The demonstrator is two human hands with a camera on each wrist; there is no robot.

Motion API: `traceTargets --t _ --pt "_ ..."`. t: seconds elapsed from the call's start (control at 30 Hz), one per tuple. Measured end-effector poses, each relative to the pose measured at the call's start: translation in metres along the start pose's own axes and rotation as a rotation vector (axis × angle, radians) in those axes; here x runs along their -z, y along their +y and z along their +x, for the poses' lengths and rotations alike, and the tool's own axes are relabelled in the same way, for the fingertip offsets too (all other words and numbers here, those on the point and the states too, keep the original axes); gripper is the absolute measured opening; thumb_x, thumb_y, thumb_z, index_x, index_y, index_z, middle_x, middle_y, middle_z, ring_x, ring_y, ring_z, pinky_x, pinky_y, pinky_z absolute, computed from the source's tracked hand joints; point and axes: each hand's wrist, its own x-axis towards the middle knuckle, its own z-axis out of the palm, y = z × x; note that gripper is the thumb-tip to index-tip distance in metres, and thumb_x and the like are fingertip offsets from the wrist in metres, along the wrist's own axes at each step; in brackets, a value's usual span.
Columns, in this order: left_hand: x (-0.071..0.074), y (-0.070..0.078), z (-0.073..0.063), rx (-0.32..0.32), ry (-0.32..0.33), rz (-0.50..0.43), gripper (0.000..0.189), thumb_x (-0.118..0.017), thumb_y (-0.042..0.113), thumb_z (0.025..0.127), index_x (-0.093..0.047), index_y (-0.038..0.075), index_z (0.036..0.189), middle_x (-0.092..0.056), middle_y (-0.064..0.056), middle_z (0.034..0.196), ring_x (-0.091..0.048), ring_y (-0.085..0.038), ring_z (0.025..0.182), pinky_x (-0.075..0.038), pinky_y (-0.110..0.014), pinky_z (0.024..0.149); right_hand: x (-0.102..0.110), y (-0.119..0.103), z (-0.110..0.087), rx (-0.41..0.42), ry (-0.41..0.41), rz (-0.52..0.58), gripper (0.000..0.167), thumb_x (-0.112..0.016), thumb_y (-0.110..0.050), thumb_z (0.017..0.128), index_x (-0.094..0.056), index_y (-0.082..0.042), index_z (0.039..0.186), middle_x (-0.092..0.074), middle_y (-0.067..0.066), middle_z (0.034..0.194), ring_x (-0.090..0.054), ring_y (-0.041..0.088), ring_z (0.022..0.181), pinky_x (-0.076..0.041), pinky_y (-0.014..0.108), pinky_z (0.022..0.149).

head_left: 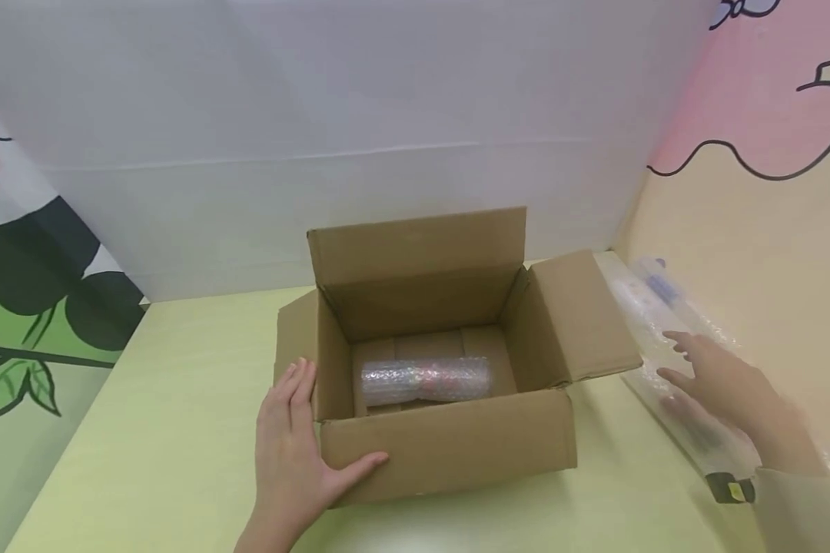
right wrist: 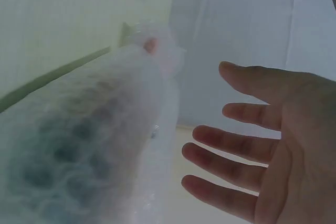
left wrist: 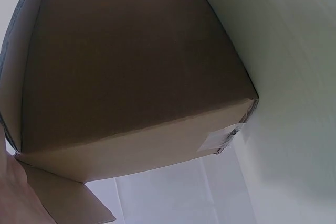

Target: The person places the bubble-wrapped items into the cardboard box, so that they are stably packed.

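An open cardboard box (head_left: 449, 445) stands in the middle of the table in the head view, its flaps spread outward. Inside it lies a bubble-wrapped roll (head_left: 425, 380) with red and green showing through. My left hand (head_left: 290, 445) rests against the box's near left corner, thumb along the front flap and fingers by the left side. My right hand (head_left: 740, 395) is over bubble-wrapped packages (head_left: 692, 415) to the right of the box, holding nothing. In the right wrist view its fingers (right wrist: 231, 145) are spread beside a bubble-wrapped package (right wrist: 84, 145) with dark shapes inside.
A pale yellow-green table (head_left: 180, 399) lies under everything. White cloth (head_left: 387, 92) hangs behind the box, with printed panels at left and right. A black object with a yellow mark (head_left: 729, 488) sits near the right sleeve. Clear tape (left wrist: 220, 137) marks a box edge.
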Motion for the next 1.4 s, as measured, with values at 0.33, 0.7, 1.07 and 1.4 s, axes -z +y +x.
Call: traceTargets --t 0.33,0.7,1.07,1.4 --pt "-0.002 -0.002 0.003 0.002 0.023 -0.005 0.119 -0.048 0.087 0.071 -0.035 -0.005 0.145 -0.046 -0.022 0.142 -0.040 -0.037 0.131 -0.016 -0.027 0.120 -0.023 0.018 -0.021 -0.055 -0.081 -0.068 0.070 -0.058 -0.043 0.094 -0.044 0.016 0.131 -0.061 0.037 0.109 -0.057 0.057 0.102 -0.049 0.063 0.079" --pt "-0.002 -0.002 0.005 0.008 0.026 -0.022 0.118 -0.050 0.087 0.071 -0.036 -0.005 0.145 -0.046 -0.021 0.142 -0.040 -0.036 0.131 -0.018 -0.029 0.119 -0.042 0.020 -0.033 -0.023 -0.058 -0.051 0.058 -0.052 -0.037 0.099 -0.047 0.013 0.127 -0.057 0.040 0.116 -0.060 0.053 0.099 -0.049 0.062 0.082" --pt "-0.002 -0.002 0.005 0.011 0.022 -0.018 0.119 -0.049 0.087 0.071 -0.036 -0.005 0.145 -0.046 -0.021 0.142 -0.040 -0.037 0.131 -0.019 -0.031 0.118 -0.042 0.019 -0.039 -0.029 -0.031 -0.073 0.059 -0.058 -0.038 0.095 -0.049 0.009 0.129 -0.062 0.035 0.109 -0.064 0.045 0.087 -0.053 0.057 0.071" --pt "-0.002 -0.002 0.005 0.010 0.025 -0.027 0.118 -0.050 0.086 0.071 -0.036 -0.005 0.145 -0.046 -0.021 0.142 -0.040 -0.036 0.131 -0.018 -0.030 0.119 -0.023 0.020 -0.036 -0.027 -0.027 -0.091 0.068 -0.055 -0.046 0.096 -0.048 0.012 0.132 -0.059 0.036 0.115 -0.059 0.053 0.099 -0.047 0.068 0.078"
